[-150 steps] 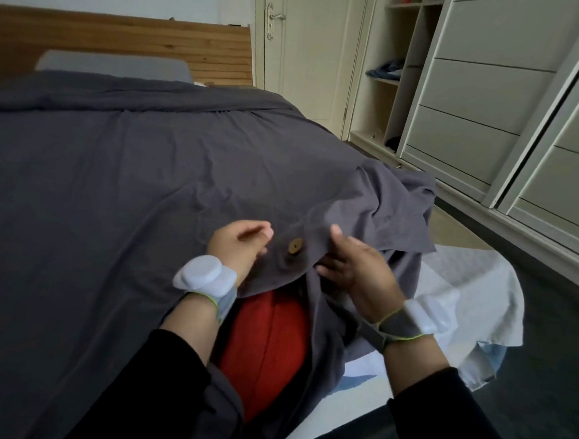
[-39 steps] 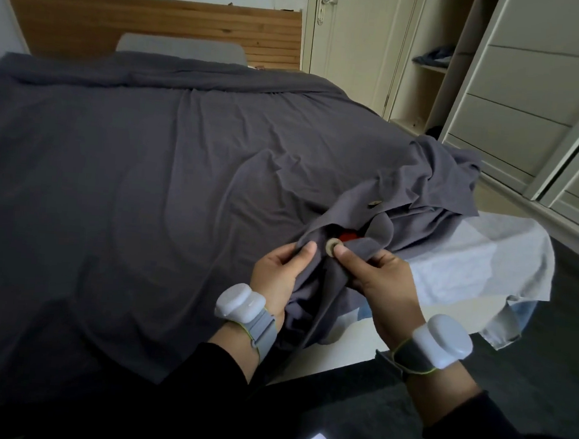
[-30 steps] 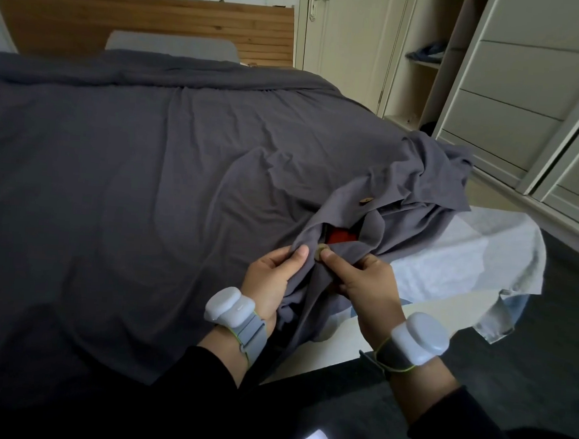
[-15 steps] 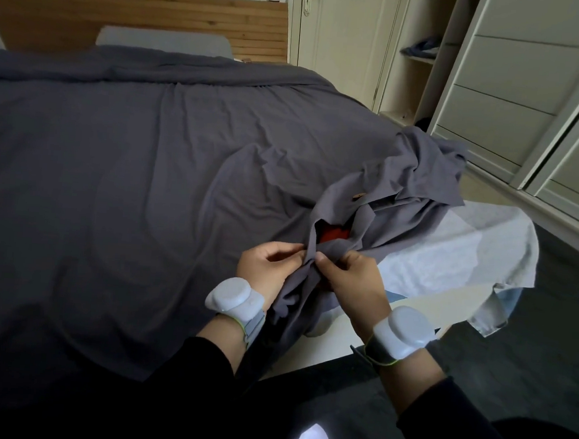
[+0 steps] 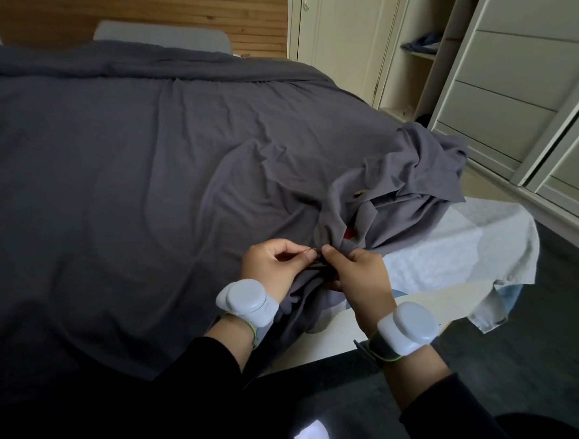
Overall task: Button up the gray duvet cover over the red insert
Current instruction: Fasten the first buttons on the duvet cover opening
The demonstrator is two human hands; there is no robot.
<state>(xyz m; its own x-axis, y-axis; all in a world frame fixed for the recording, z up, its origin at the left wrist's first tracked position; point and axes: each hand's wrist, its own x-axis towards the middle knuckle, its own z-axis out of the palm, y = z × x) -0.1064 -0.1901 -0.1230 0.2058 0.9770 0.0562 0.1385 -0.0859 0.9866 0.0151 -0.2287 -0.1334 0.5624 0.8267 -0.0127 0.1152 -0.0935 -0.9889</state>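
Note:
The gray duvet cover (image 5: 155, 177) lies spread over the bed, its open hem bunched at the near right corner. A small patch of the red insert (image 5: 348, 232) shows through a gap in that hem. My left hand (image 5: 273, 266) pinches the cover's edge from the left. My right hand (image 5: 362, 274) pinches the same edge from the right, fingertips almost touching the left ones. The button between them is hidden by the fingers and cloth. Another wooden button (image 5: 361, 192) shows edge-on further up the hem.
A white sheet (image 5: 466, 250) covers the mattress corner to the right of the bunched cover. A gray pillow (image 5: 162, 35) leans on the wooden headboard (image 5: 138, 10). Cream wardrobe drawers (image 5: 513, 80) and open shelves (image 5: 417, 54) line the right wall. Dark floor lies below.
Both hands have drawn together on the hem lower down. The pale button seen between the fingers a second ago is now covered, and less of the red insert shows.

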